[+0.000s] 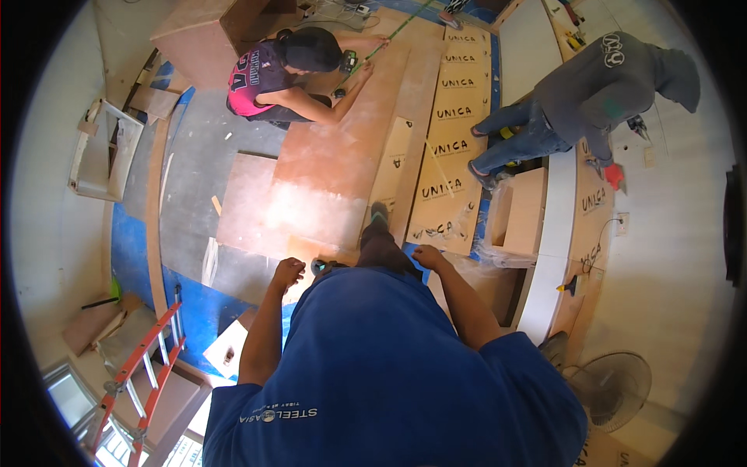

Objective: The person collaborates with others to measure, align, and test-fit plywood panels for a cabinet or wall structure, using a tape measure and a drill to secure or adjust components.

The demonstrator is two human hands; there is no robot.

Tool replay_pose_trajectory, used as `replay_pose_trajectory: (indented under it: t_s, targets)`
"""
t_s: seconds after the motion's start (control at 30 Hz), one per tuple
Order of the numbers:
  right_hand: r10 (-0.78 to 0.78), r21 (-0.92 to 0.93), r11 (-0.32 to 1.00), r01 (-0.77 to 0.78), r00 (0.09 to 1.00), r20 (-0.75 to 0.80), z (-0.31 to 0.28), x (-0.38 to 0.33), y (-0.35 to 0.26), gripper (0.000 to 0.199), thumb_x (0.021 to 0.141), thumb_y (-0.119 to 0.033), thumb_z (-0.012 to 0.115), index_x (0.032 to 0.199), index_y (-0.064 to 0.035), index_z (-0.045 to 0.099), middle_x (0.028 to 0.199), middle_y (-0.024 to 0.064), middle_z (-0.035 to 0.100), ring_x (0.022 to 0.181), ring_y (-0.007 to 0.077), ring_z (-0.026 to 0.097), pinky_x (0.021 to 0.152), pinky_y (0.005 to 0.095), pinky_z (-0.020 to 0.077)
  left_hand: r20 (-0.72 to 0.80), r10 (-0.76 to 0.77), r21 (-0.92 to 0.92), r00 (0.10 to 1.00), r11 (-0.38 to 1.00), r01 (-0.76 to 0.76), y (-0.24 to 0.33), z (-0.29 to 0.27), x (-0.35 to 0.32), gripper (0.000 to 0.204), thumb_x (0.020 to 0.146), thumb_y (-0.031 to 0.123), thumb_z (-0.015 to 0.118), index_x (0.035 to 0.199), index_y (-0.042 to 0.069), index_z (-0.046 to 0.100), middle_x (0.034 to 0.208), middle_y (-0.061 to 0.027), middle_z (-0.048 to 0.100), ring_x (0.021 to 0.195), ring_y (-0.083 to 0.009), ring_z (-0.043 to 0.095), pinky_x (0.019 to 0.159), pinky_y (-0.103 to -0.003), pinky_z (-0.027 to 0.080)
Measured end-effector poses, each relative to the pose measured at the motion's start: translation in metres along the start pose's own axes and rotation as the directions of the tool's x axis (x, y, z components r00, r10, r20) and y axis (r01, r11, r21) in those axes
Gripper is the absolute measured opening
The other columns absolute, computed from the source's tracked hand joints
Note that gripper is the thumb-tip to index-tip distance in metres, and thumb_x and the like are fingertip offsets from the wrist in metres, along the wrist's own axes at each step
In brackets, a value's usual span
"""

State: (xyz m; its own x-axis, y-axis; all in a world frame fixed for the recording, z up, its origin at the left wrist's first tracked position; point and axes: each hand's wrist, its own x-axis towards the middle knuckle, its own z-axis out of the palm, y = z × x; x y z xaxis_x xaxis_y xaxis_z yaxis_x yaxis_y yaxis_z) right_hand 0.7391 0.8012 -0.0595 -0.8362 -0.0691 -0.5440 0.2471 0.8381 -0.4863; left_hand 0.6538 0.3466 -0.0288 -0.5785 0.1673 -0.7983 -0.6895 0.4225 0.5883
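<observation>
In the head view, the left hand (289,272) is curled into a loose fist, fingers together, and whether anything sits inside it cannot be told; it hangs in the air above the near edge of the plywood sheet (323,175) on the floor. Just to the right of that fist a small dark tool (321,266) shows against the person's blue shirt (389,366), near the hand but apart from it. The right hand (427,255) is also closed, fingers bent in, with nothing visibly held; it sits beside the person's raised knee (381,245), whose shoe (379,212) rests ahead of both hands on the sheet. Beyond the right hand lies a printed cardboard strip (451,148), its near end close to the knuckles, and to the right of it a plastic-wrapped wooden box (517,218). Ahead of the left hand the sheet offers open surface up to 1 kneeling person (292,74) at its far end; a 2nd person (599,93) crouches well to the right beyond the cardboard. Left of the left fist the bare grey floor (194,171) and blue floor covering (128,249) lie open, with an orange ladder (144,366) below and left of it, well apart
</observation>
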Motion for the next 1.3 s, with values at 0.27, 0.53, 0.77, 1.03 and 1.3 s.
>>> replay_pose_trajectory:
  t_s: [0.27, 0.53, 0.77, 1.03, 1.3]
  targets:
    - [0.061, 0.215, 0.976, -0.031, 0.989, -0.132, -0.028, 0.046, -0.008, 0.036, 0.072, -0.031, 0.056, 0.089, -0.0001, 0.062, 0.086, 0.0182, 0.062, 0.081, 0.0294, 0.060, 0.073, 0.0358, 0.0459, 0.170, 0.038, 0.453, 0.985, 0.884, -0.113, -0.037, -0.012, -0.022, 0.021, 0.077, 0.019, 0.056, 0.078, -0.001, 0.057, 0.064, -0.0083, 0.058, 0.048, -0.0157, 0.052, 0.041, -0.027, 0.043]
    - [0.165, 0.241, 0.960, -0.140, 0.982, -0.088, -0.002, 0.020, 0.021, 0.033, 0.072, -0.030, 0.057, 0.085, -0.0009, 0.063, 0.082, 0.0171, 0.063, 0.077, 0.0288, 0.060, 0.069, 0.0355, 0.0465, 0.069, 0.034, 0.384, 0.997, 0.921, -0.058, -0.025, -0.008, -0.027, 0.023, 0.078, 0.022, 0.059, 0.082, -0.001, 0.057, 0.069, -0.0098, 0.060, 0.051, -0.0170, 0.056, 0.042, -0.028, 0.045]
    - [0.184, 0.259, 0.951, -0.172, 0.983, -0.023, 0.041, -0.020, 0.039, 0.029, 0.072, -0.028, 0.054, 0.077, -0.0004, 0.062, 0.074, 0.0176, 0.061, 0.070, 0.0294, 0.059, 0.064, 0.0374, 0.0450, 0.030, -0.092, 0.126, 0.995, 0.988, 0.088, 0.003, 0.004, 0.012, 0.024, 0.079, 0.023, 0.056, 0.086, 0.001, 0.057, 0.071, -0.0083, 0.061, 0.056, -0.0153, 0.058, 0.044, -0.026, 0.044]
    - [0.155, 0.312, 0.942, -0.124, 0.985, -0.077, 0.051, -0.022, 0.033, 0.028, 0.074, -0.026, 0.052, 0.073, 0.0012, 0.060, 0.068, 0.0158, 0.059, 0.061, 0.0257, 0.057, 0.057, 0.0358, 0.0441, 0.040, -0.141, 0.205, 0.989, 0.970, 0.130, 0.020, 0.005, 0.000, 0.021, 0.078, 0.021, 0.057, 0.086, 0.002, 0.056, 0.071, -0.0072, 0.059, 0.054, -0.0142, 0.054, 0.045, -0.025, 0.041]
    - [0.165, 0.436, 0.893, -0.111, 0.982, -0.088, 0.049, -0.012, 0.046, 0.024, 0.077, -0.024, 0.056, 0.076, 0.0001, 0.058, 0.063, 0.0076, 0.057, 0.052, 0.0148, 0.053, 0.048, 0.0291, 0.0424, 0.033, -0.168, 0.230, 0.985, 0.961, 0.156, -0.001, -0.006, -0.006, 0.019, 0.078, 0.020, 0.057, 0.085, 0.002, 0.056, 0.070, -0.0073, 0.057, 0.052, -0.0136, 0.051, 0.043, -0.024, 0.040]
